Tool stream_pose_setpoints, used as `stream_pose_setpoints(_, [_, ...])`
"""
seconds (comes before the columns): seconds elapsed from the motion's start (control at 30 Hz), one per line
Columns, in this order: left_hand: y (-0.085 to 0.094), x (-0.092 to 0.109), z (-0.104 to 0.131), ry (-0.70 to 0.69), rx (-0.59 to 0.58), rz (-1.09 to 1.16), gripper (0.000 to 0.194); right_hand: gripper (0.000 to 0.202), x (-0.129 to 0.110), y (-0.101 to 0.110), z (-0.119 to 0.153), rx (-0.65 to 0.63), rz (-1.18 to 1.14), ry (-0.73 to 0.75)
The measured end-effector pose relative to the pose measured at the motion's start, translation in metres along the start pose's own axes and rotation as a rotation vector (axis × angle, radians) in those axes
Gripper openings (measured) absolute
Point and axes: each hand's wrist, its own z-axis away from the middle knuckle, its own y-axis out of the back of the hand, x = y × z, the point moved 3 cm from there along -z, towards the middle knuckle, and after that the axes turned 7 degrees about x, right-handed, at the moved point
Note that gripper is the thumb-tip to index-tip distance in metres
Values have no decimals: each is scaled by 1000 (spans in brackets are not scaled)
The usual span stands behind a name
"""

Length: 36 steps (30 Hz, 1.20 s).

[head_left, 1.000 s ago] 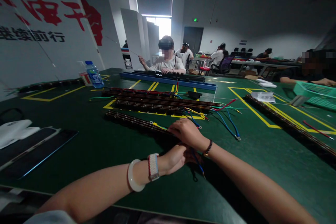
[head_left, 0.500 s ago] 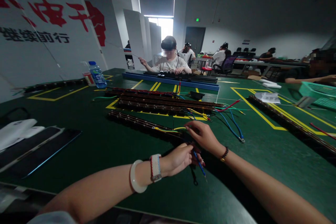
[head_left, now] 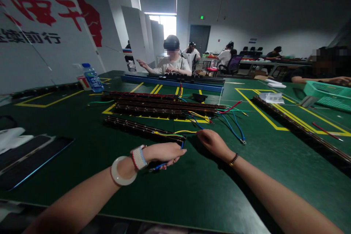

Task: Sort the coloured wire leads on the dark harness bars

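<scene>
A long dark strip with wires along it [head_left: 128, 125] lies on the green table in front of me. My left hand [head_left: 166, 153] is closed around a blue wire [head_left: 158, 167] by the strip's right end, and the wire's tip sticks out below my fingers, pointing left. A yellow wire [head_left: 184, 131] runs from the strip to my right hand [head_left: 211, 141]. The fingers of that hand are curled together at the wire's end. The fingertips themselves are hidden, but the wire appears pinched there.
More dark strips [head_left: 148, 109] with coloured wire ends lie just beyond. Blue wires with lugs [head_left: 233, 128] stretch out to their right. A phone [head_left: 41, 162] is at left, a bottle [head_left: 93, 78] farther back, and a green basket [head_left: 326, 95] at right. A co-worker [head_left: 172, 62] sits opposite.
My left hand has moved left with the blue wire, whose tip has swung from pointing down-right to pointing left. My right hand stays at the yellow wire's end, its fingers more curled.
</scene>
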Motion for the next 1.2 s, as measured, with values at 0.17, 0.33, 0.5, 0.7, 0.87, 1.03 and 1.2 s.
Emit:
stream_pose_setpoints(0.17, [16, 5, 12, -243, 489, -455, 39, 24, 0, -3, 2, 18, 128, 63])
stream_pose_setpoints(0.33, [10, -2, 14, -158, 565, -700, 35, 25, 0, -6, 3, 30, 185, 141])
stream_pose_setpoints(0.5, [14, -5, 19, -172, 615, -576, 34, 25, -1, -6, 3, 29, 202, 137])
stream_pose_setpoints(0.7, [33, -4, 29, -136, 615, -377, 54, 37, 0, -11, 2, 27, 227, 170])
stream_pose_setpoints(0.87, [48, -3, 36, -99, 733, -342, 54, 31, 2, -15, 0, -6, 286, 103])
stream_pose_setpoints(1.03, [51, -6, 34, -158, 820, -414, 40, 26, 1, -14, 0, -29, 292, 45])
stream_pose_setpoints(1.2, [50, -6, 31, -275, 795, -468, 35, 24, 0, -13, -1, -12, 289, 43])
